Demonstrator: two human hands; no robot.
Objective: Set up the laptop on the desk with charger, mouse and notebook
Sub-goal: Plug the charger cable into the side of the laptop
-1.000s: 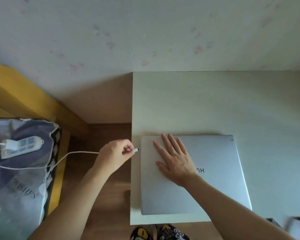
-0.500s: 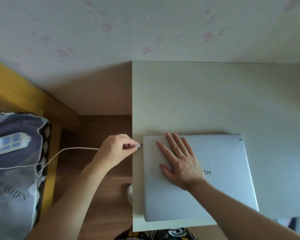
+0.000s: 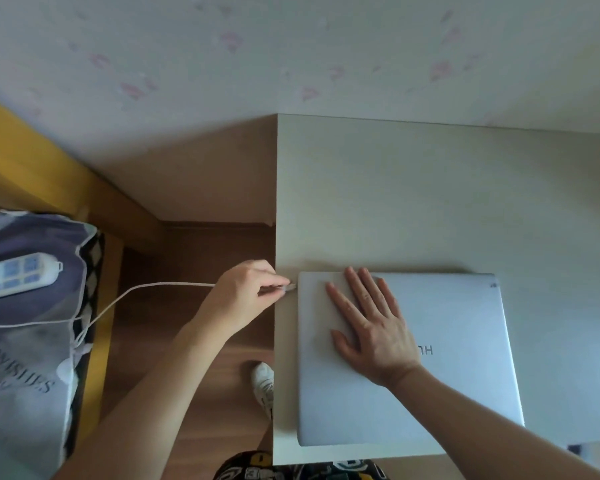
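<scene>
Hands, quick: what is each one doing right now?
Left hand: closed, pinching the charger plug at the laptop's left edge.
Right hand: open, flat on the closed laptop lid.

Wall (image 3: 291, 46): pale wallpaper with faint pink flower marks, running along the far side. Desk (image 3: 430, 202): plain off-white top, set flush against the wall on the right. Floor (image 3: 194, 341): brown wood-grain boards, left of the desk. Yellow-ochre furniture edge (image 3: 21, 161) at far left, partly cut off by the frame. Light is soft and dim, with a shadow on the wall left of the desk.
</scene>
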